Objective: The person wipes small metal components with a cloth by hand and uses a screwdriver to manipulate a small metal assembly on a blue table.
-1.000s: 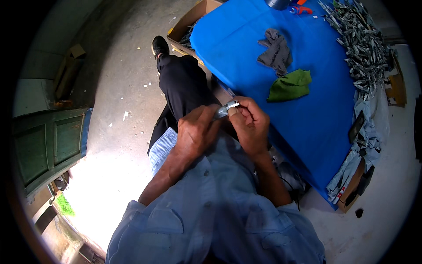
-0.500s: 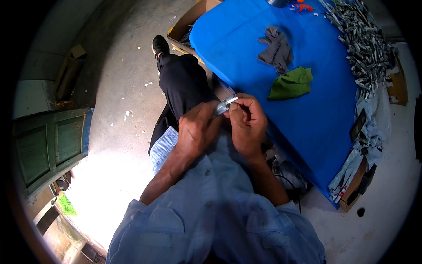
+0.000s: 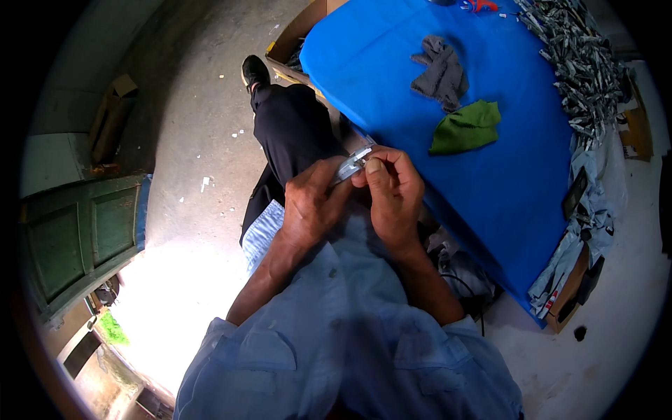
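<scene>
Over my lap, at the near left edge of the blue-covered table, a small shiny silver-grey piece [image 3: 348, 168] is held between my two hands. My left hand [image 3: 312, 199] is closed around its lower end. At its upper end my right hand [image 3: 393, 192] pinches with thumb and forefinger, touching the piece. The piece is slim and slightly curved with a bright white-silver tip; its exact kind is too small to tell. My fingers hide its lower part.
On the blue table [image 3: 504, 203] lie a dark grey cloth [image 3: 442, 73] and a green cloth [image 3: 465, 128]. Many silvery-grey slim pieces [image 3: 584, 70] are heaped along its right edge. Beyond the left corner stands a cardboard box [image 3: 287, 38]. A dark phone-like object [image 3: 575, 194] rests at the right.
The silver piece has turned a little in my hands and shows more of its length. Both hands stay nearly in place. The view has shifted slightly.
</scene>
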`<action>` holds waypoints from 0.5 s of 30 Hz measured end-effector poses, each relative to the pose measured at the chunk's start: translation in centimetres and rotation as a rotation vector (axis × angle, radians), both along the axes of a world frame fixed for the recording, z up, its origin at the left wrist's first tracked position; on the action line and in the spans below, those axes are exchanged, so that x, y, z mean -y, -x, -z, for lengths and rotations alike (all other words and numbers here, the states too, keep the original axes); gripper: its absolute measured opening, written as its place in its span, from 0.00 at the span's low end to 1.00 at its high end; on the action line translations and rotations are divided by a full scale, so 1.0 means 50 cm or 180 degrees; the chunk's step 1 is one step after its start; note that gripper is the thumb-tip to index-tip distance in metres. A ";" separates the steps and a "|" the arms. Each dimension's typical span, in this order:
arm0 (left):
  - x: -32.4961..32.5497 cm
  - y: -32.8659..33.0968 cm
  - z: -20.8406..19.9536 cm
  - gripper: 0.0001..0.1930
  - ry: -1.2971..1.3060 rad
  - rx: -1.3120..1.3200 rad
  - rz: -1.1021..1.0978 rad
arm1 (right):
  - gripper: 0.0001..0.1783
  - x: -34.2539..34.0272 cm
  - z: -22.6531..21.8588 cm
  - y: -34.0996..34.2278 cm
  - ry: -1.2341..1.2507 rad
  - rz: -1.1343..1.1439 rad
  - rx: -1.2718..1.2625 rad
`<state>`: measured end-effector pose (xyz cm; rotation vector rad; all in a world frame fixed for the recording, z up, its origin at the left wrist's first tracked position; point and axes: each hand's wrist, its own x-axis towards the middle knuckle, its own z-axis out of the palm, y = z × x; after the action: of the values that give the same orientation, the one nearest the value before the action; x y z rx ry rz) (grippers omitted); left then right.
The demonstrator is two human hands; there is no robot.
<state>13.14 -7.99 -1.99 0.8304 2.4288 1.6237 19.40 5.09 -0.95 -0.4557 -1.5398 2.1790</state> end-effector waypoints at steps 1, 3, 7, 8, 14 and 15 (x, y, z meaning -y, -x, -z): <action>0.002 0.000 0.000 0.13 0.0009 0.0042 0.0025 | 0.07 -0.007 0.001 -0.003 0.0026 -0.0018 0.0094; 0.000 -0.002 0.002 0.13 0.0007 0.0143 -0.0055 | 0.08 -0.011 0.001 -0.003 0.0050 -0.0047 0.0187; 0.002 -0.002 0.009 0.13 0.0003 0.0223 -0.0082 | 0.08 -0.019 -0.007 -0.002 0.0114 -0.0173 0.0289; 0.002 -0.003 0.008 0.13 0.0005 0.0248 -0.0080 | 0.09 -0.022 -0.007 -0.002 0.0149 -0.0225 0.0336; 0.003 -0.008 0.008 0.14 0.0046 0.0273 -0.0050 | 0.09 -0.034 -0.010 -0.008 0.0388 -0.0352 0.0579; 0.003 -0.008 0.010 0.14 0.0074 0.0251 -0.0031 | 0.09 -0.039 -0.014 -0.008 0.0360 -0.0403 0.0649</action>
<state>13.53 -8.12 -2.49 0.7378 2.3968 1.5965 19.82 7.04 -0.25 -0.6508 -1.5936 2.3886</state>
